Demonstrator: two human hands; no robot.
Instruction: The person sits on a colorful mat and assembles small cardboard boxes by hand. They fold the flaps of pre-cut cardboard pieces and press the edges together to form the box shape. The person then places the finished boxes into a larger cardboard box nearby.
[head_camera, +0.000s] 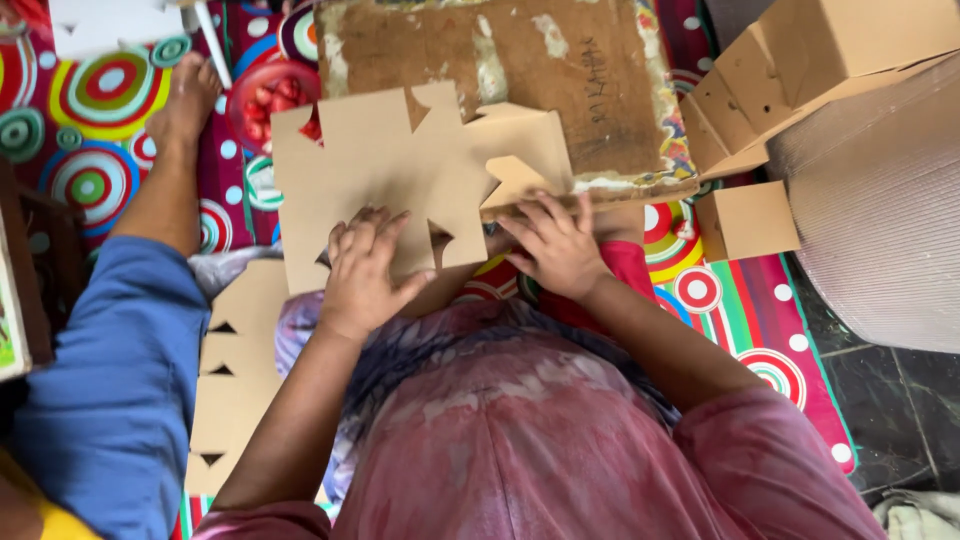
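Note:
A flat die-cut brown cardboard box blank (400, 165) with notches and flaps lies over my lap. My left hand (365, 270) presses down on its near edge with fingers spread. My right hand (555, 245) grips and folds a flap at the blank's right side, fingers curled over the edge. Behind the blank lies a worn cardboard work board (560, 80) smeared with dried glue.
A stack of more die-cut blanks (230, 390) lies by my left leg in blue trousers. A red bowl (265, 100) sits on the patterned mat. Folded brown boxes (800, 60) and a small box (748, 220) stand at right beside a pale bag.

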